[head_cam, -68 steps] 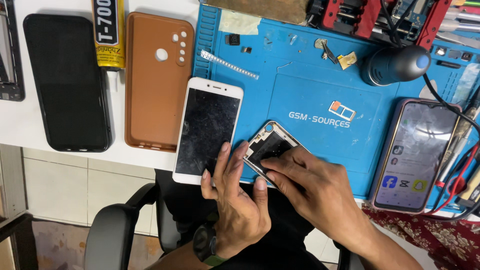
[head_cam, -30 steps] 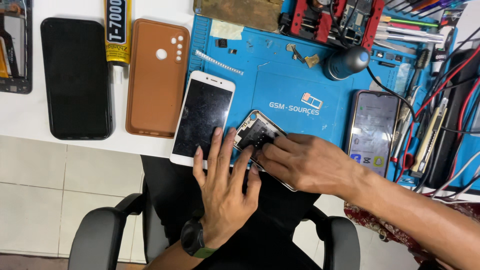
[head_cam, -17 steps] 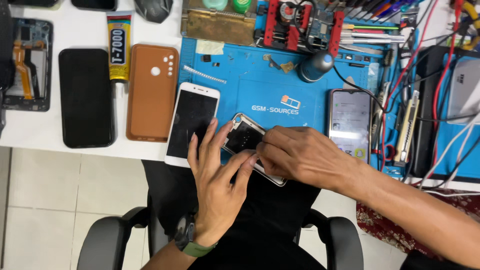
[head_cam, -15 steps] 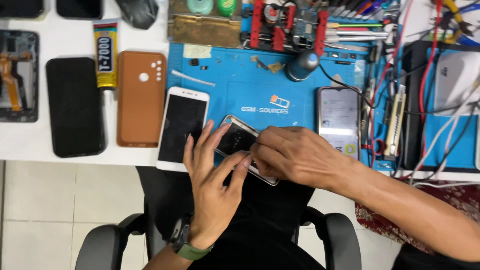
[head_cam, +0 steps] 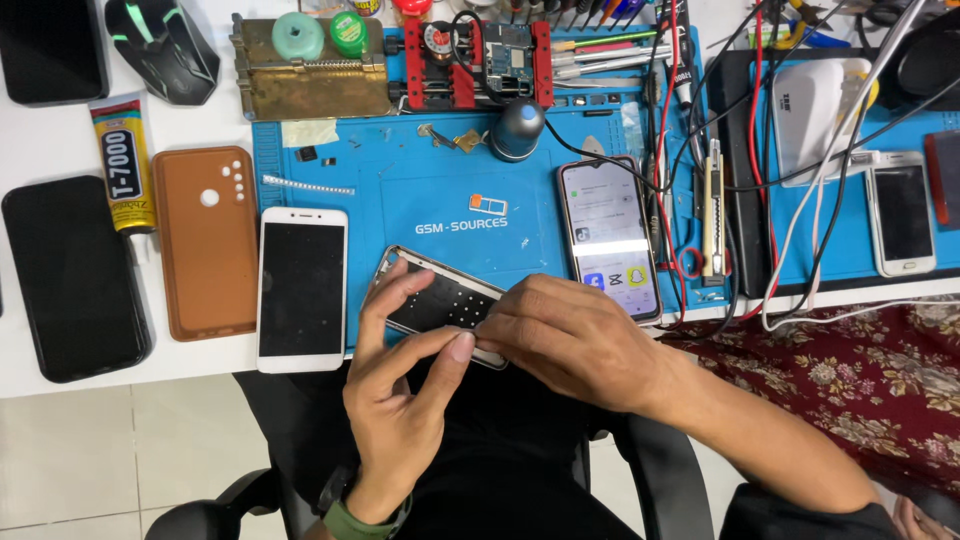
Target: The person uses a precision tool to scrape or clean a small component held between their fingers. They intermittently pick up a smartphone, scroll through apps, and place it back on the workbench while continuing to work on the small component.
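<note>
I hold an opened phone frame with a silver rim and dark inside at the near edge of the blue work mat. My left hand grips its left side, fingers spread over the rim and thumb pressed against the lower edge. My right hand covers the frame's right end, fingertips meeting the left thumb. A white-fronted phone lies face up just left of the frame.
A brown phone cover, a black phone and a glue tube lie to the left. A lit phone rests right of the frame. A red clamp with a circuit board, tools and cables crowd the back and right.
The view has pulled back and shifted, showing more of the bench at the back and right. Both hands stay on the phone frame, working its lower edge.
</note>
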